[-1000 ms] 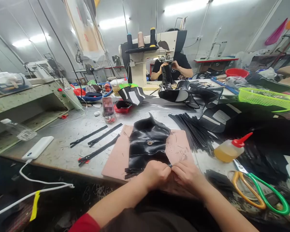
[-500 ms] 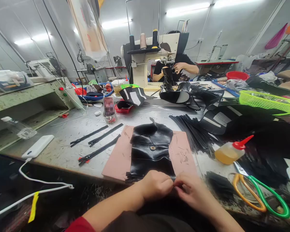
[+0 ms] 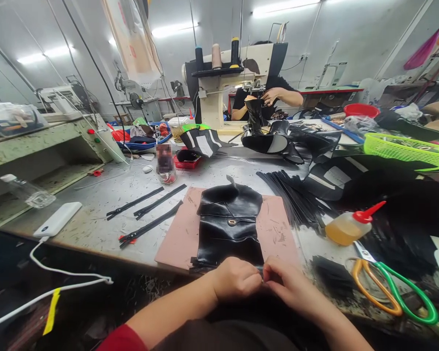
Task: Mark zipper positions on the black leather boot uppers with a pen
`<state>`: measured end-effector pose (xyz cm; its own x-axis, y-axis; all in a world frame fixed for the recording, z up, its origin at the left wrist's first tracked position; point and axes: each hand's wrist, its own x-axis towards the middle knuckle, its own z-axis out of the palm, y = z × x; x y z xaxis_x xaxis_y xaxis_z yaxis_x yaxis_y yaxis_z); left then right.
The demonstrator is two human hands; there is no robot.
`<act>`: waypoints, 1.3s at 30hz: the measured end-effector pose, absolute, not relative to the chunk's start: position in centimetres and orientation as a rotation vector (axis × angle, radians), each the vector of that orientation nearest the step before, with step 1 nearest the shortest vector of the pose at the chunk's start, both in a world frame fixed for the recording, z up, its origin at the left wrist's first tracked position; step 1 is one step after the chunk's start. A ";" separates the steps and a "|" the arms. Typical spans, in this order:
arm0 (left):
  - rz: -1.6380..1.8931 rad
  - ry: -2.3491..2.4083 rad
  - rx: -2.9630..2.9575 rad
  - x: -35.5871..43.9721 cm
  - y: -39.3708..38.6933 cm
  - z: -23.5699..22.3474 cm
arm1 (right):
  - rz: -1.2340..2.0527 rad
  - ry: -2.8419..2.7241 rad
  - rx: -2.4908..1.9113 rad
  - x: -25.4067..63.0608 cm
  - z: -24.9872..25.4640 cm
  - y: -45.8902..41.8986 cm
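A glossy black leather piece (image 3: 229, 243) with a small gold-coloured metal fitting lies on a pink board (image 3: 175, 239), its near edge at the table's front. At that edge's right corner, my left hand (image 3: 237, 279) is closed in a loose fist, knuckles up. Close beside it, my right hand (image 3: 287, 280) pinches at the same corner with thumb and bent forefinger. Between the two hands a thin dark edge shows; the fingers cover the rest of what they grip. Black fringe-like strips (image 3: 201, 264) stick out at the leather's near left corner.
Several black zippers (image 3: 149, 224) lie left of the board. To the right are black strips (image 3: 289, 195), a glue bottle (image 3: 347, 227) with a red tip, and scissors (image 3: 391, 287). Behind stands a sewing machine (image 3: 214, 107), where another person works.
The hands stay at the leather's near right corner, and my right fingers have shifted slightly. The view has moved a little; the leather lies as before.
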<state>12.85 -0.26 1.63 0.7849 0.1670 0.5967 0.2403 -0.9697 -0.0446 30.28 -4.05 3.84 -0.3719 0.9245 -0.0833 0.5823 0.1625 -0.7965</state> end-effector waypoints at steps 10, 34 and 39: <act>-0.950 -0.313 -2.855 12.8 -0.3 1.6 | 0.923 -2.035 -1.336 30.2 3.3 -4.7; -0.955 -0.488 -2.885 12.6 -0.3 1.1 | 0.492 -1.856 -1.115 29.9 0.4 -5.9; -0.990 -0.393 -2.866 12.8 -0.2 1.1 | 0.499 -2.021 -1.157 30.0 0.9 -5.7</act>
